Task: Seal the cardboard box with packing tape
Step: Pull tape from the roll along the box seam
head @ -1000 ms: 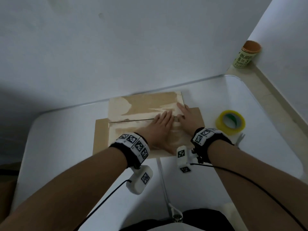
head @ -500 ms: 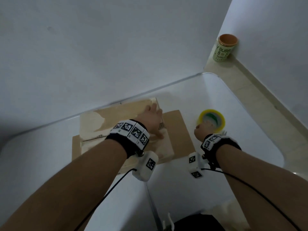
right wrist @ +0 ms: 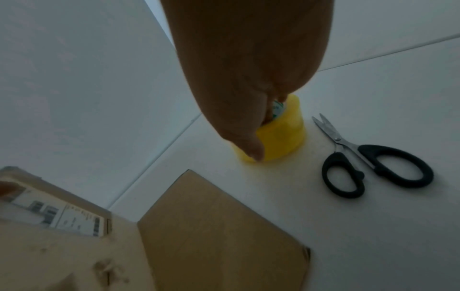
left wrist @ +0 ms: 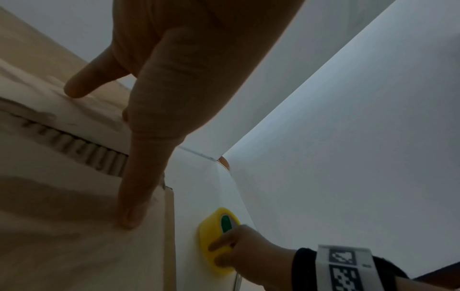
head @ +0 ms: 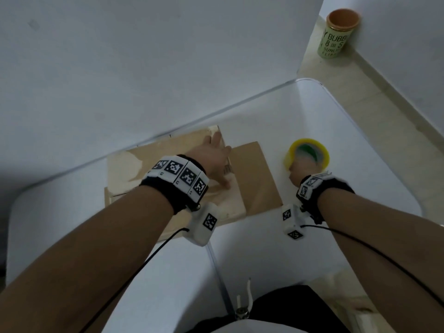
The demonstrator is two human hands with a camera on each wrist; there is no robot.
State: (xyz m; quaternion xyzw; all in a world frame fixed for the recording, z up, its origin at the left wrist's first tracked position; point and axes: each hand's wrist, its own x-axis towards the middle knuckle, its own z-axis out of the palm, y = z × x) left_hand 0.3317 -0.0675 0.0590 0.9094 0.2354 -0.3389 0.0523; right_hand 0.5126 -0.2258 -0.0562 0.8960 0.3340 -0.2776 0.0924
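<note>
A flat cardboard box (head: 134, 171) lies on the white table (head: 336, 131) with its top flaps closed along a seam (left wrist: 74, 145). My left hand (head: 213, 155) rests flat on the box's right end, fingers straight, thumb (left wrist: 134, 206) pressing the near flap. One side flap (head: 254, 179) (right wrist: 219, 232) lies open on the table to the right. My right hand (head: 296, 170) (right wrist: 248, 110) grips the yellow roll of packing tape (head: 312, 150) (right wrist: 281, 135) (left wrist: 216, 240), thumb on its outer wall and fingers inside the core.
Black-handled scissors (right wrist: 368, 161) lie on the table just right of the tape roll. A green can with an orange lid (head: 337, 34) stands on the ledge in the far right corner. White walls close in behind the box and on the right.
My right hand left the box, moved right and took hold of the tape roll. My left hand slid to the box's right end and stays pressed there. The head view swung left.
</note>
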